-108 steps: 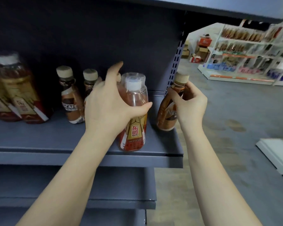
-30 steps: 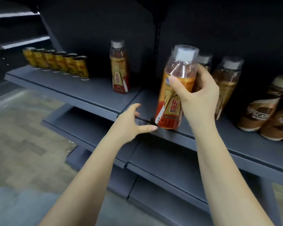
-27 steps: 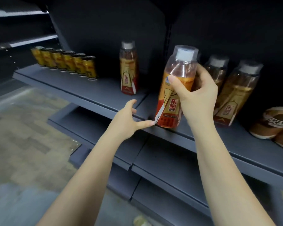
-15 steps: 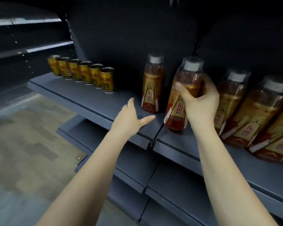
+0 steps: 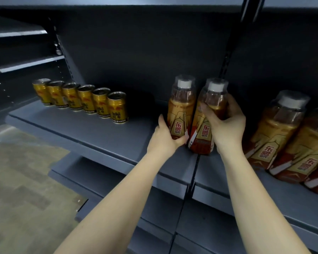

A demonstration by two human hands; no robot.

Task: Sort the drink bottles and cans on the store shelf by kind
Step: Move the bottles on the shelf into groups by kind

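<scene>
Two orange energy-drink bottles with white caps stand side by side on the grey shelf (image 5: 92,132), near the joint between two shelf boards. My right hand (image 5: 226,129) grips the right bottle (image 5: 204,129) around its middle, its base on the shelf. My left hand (image 5: 165,140) grips the foot of the left bottle (image 5: 181,109) with thumb in front and fingers behind. A row of several gold cans (image 5: 84,100) stands further left on the same shelf.
More of the same orange bottles (image 5: 275,132) stand on the shelf to the right. Dark back panel and an upright post (image 5: 233,44) rise behind. Lower shelves (image 5: 117,182) jut out beneath my arms. Floor lies at the lower left.
My right hand has carried its bottle left and set it beside the lone bottle. My left hand, open before, has moved up and taken hold of that lone bottle's base.
</scene>
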